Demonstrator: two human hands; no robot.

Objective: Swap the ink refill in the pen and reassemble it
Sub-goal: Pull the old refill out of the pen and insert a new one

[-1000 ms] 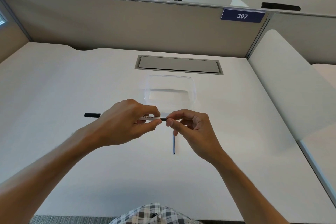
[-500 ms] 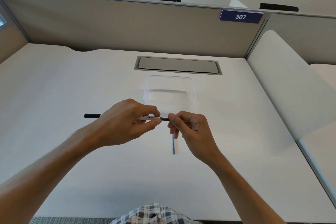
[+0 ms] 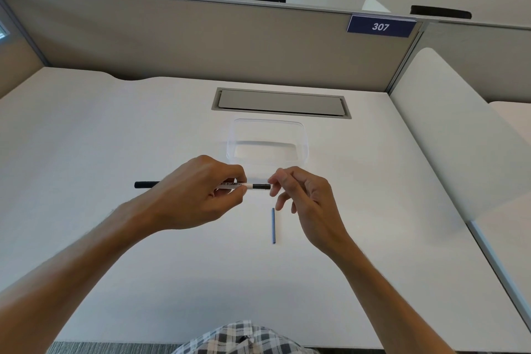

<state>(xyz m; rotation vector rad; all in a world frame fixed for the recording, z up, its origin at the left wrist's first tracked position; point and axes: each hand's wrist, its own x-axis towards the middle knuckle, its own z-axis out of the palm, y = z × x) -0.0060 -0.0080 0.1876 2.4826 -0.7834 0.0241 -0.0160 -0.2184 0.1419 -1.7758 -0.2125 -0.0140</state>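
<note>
We note a white bench [image 3: 143, 129], a white pen [image 3: 230, 184] with black ends and black lettering, a blue refill [image 3: 273, 225], a clear tray [image 3: 304, 135], a navy sign [image 3: 380, 27] with white digits, and black-and-white checked cloth [image 3: 238, 339].

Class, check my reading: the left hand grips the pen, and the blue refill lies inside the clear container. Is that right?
Not quite. The left hand does grip the pen, but the head view shows the blue refill lying on the desk, nearer than the clear container, not inside it.
</note>
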